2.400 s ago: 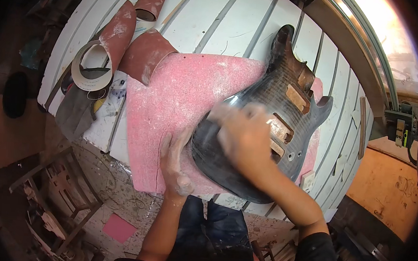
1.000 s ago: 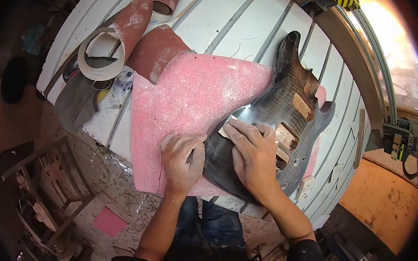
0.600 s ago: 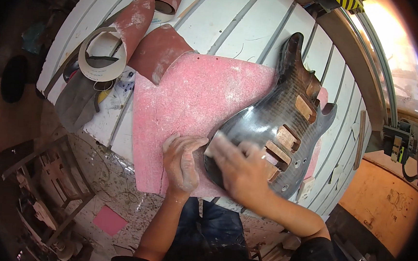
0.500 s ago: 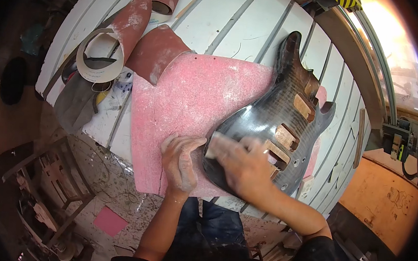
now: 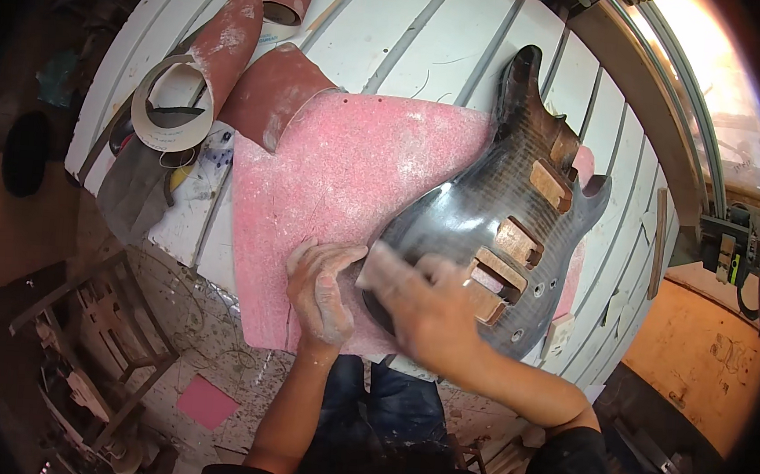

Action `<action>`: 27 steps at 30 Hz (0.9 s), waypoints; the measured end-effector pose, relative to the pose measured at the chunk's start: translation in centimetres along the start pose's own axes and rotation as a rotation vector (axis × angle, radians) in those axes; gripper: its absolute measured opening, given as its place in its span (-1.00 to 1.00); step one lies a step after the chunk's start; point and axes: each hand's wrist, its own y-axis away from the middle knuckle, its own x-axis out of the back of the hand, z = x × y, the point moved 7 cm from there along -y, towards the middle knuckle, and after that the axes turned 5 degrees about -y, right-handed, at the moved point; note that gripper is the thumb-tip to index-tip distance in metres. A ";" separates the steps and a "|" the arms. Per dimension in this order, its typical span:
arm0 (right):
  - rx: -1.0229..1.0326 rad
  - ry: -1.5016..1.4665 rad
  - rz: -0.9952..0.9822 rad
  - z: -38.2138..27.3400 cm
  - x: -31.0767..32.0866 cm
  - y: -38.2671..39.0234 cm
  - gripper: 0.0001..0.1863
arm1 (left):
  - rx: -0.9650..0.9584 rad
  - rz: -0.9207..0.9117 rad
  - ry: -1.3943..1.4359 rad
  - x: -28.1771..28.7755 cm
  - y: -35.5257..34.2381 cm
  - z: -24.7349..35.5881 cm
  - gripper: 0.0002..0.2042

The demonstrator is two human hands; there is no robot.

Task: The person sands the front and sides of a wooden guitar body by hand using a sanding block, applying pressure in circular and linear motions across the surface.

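A dark, glossy guitar body [image 5: 452,216] with routed cavities and small holes lies on a dusty pink mat [image 5: 313,179]. My right hand [image 5: 419,306], blurred, presses a small pale pad or paper piece [image 5: 365,277] on the body's lower left part. Beside that edge, my left hand [image 5: 319,290] is cupped, dusty, with fingers bent together and fingertips at or near the rim; nothing shows in them. Whether they touch the body is unclear.
The slatted white table [image 5: 420,37] carries curled reddish sanding sheets [image 5: 266,97], grey cloth [image 5: 131,202] and a narrow strip [image 5: 658,243]. A metal rail [image 5: 708,145] and machine [image 5: 725,248] border the right; a wooden chair [image 5: 91,340] stands lower left.
My right hand has gone back and forth over the body, now lower left than a second ago. My left hand was flatter earlier and is now cupped beside the edge.
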 end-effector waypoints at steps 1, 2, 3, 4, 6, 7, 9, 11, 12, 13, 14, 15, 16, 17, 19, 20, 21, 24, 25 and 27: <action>0.085 -0.049 -0.072 -1.1 -0.4 0.6 -0.59 | 0.003 0.008 -0.001 0.0 0.0 0.0 -0.52; 0.092 -0.034 -0.081 -0.9 -0.5 0.7 -0.59 | 0.002 0.006 0.001 0.0 0.1 0.1 -0.52; 0.090 -0.033 -0.080 -0.1 -0.4 0.1 -0.59 | 0.007 0.006 -0.012 0.1 0.2 0.1 -0.52; 0.005 -0.045 -0.032 1.8 -0.2 -1.2 -0.58 | 0.013 0.011 -0.034 0.3 0.3 0.0 -0.51; -0.087 -0.055 0.019 3.0 -0.2 -1.5 -0.56 | 0.002 0.010 -0.035 0.3 0.2 0.1 -0.51; -0.080 -0.055 -0.001 2.6 -0.9 -0.9 -0.57 | -0.009 0.007 -0.030 0.2 0.1 0.2 -0.51; -0.060 -0.057 -0.041 1.2 -2.1 0.6 -0.57 | -0.011 0.011 -0.027 0.0 0.4 -0.1 -0.51; -0.088 -0.119 -0.108 0.4 -2.1 1.7 -0.58 | -0.006 0.015 -0.024 0.0 0.5 -0.3 -0.51; -0.045 -0.135 -0.068 0.8 -1.9 1.3 -0.58 | -0.007 0.016 -0.018 0.0 0.5 -0.3 -0.51; 0.000 -0.151 -0.028 1.4 -1.5 0.7 -0.58 | -0.008 0.018 -0.013 0.1 0.5 -0.2 -0.51; -0.053 -0.082 0.000 2.3 -0.1 -1.1 -0.57 | -0.007 0.020 -0.017 0.2 0.5 -0.2 -0.51; -0.049 -0.085 0.000 2.4 0.1 -1.8 -0.57 | -0.002 0.022 -0.027 0.2 0.5 -0.1 -0.51; -0.091 -0.007 0.034 2.8 0.5 -2.3 -0.57 | 0.000 0.022 -0.031 0.2 0.4 0.0 -0.51; -0.132 0.071 0.069 3.0 0.8 -2.6 -0.57 | -0.002 0.021 -0.028 0.1 0.5 0.0 -0.51; -0.102 0.021 0.059 1.3 -0.5 -0.4 -0.54 | 0.007 0.016 -0.030 0.0 0.7 -0.2 -0.50; -0.056 -0.017 0.002 0.1 -0.7 0.3 -0.53 | 0.006 0.015 -0.027 0.0 0.6 -0.2 -0.50; -0.009 -0.055 -0.055 -0.5 -0.9 0.7 -0.52 | 0.008 0.016 -0.023 0.0 0.6 -0.2 -0.50; -0.055 -0.059 0.016 2.9 0.7 -2.4 -0.50 | 0.007 0.031 -0.029 0.2 0.6 -0.1 -0.50; -0.119 0.007 0.080 3.7 1.7 -3.0 -0.50 | -0.001 0.037 -0.022 0.2 0.5 -0.1 -0.51; -0.136 0.029 0.083 2.5 0.6 -2.0 -0.51 | -0.013 0.037 -0.027 0.2 0.7 -0.3 -0.51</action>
